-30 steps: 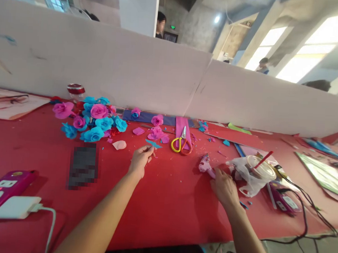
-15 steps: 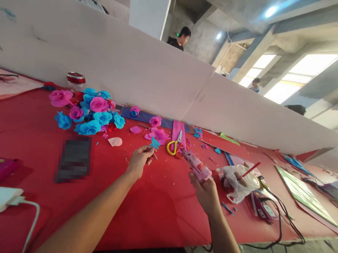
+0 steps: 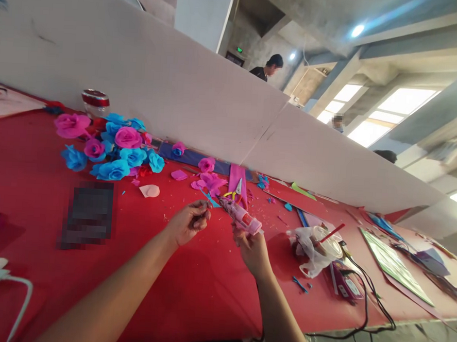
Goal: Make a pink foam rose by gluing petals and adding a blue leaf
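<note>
Pink glue gun [image 3: 241, 216] | red patch, dark-stained front | blue paper piece [image 3: 213, 200]

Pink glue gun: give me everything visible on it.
The pink glue gun has a plastic-looking body with a red-orange patch and a darker, mottled front end. The right hand grips its handle, mostly hiding it. It is held over the red table, nose toward the left hand and the blue piece; whether its tip touches that piece is unclear.

Your glue gun [image 3: 244, 219] looks smooth plastic, your roses [image 3: 128, 137] matt paper, your scissor blades [image 3: 239, 185] metal, your tabletop [image 3: 201, 288] faintly glossy.
</note>
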`<state>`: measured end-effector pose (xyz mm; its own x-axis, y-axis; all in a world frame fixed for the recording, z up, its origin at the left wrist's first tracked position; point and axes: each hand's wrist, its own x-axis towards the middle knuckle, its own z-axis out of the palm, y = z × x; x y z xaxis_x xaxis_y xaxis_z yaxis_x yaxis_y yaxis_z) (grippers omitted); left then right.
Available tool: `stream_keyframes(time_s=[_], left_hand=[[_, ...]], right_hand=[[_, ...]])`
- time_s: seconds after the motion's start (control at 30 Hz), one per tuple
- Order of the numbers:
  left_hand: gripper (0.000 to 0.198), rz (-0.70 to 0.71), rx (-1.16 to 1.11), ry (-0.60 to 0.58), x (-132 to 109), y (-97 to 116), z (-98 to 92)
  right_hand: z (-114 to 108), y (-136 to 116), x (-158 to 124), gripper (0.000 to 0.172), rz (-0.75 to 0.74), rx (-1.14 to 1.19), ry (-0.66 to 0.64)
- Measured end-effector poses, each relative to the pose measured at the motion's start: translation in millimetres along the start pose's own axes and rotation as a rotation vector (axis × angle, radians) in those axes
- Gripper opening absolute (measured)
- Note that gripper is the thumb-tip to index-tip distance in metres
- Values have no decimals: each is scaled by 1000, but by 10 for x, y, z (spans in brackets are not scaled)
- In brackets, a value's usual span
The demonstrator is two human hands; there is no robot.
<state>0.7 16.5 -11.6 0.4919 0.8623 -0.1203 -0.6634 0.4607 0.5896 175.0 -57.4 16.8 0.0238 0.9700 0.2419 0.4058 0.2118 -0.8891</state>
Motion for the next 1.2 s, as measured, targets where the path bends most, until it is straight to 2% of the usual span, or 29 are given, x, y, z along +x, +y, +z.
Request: stream_keyframes(time_s=[0.23,0.67,0.97,1.2], left_hand=[[3,-5,60,33,-6,-4,22],[2,-2,99,10,-9,-8,12],[6,-21,117,59,-16,3,42],[7,-34,117,86,-26,21,61]], right_hand=[[52,42,73,38,32,32,-9],[67,122,95,28,44,44,3],[58,183,119,29,79,37,35],[58,180,169,32,16,-5,41]])
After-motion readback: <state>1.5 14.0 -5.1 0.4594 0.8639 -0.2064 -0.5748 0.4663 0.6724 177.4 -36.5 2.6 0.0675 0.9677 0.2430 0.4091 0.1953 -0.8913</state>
